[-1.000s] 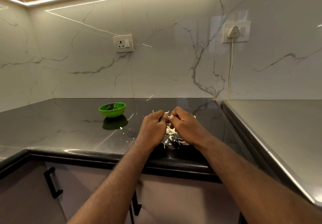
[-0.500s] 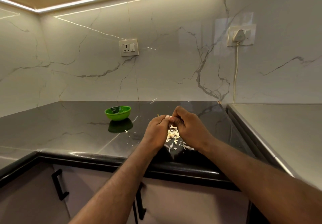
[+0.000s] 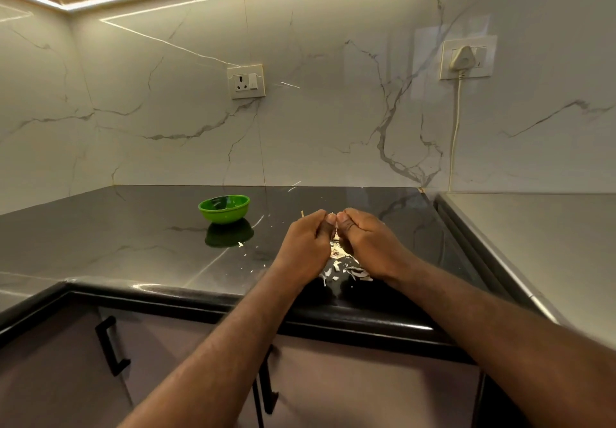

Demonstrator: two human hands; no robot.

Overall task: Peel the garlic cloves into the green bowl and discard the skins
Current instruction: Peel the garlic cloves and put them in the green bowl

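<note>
One clove (image 3: 333, 215), seemingly, between left hand (image 3: 306, 244) and right hand (image 3: 370, 244) (pale skins (image 3: 346, 269) below).

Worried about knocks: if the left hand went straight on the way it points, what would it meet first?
Probably the right hand: its thumb seems to lie against the left hand, though depth is unclear.

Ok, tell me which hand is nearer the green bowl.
Left. The left hand is right of the bowl, apart from it; the right hand is farther right, beyond the left.
</note>
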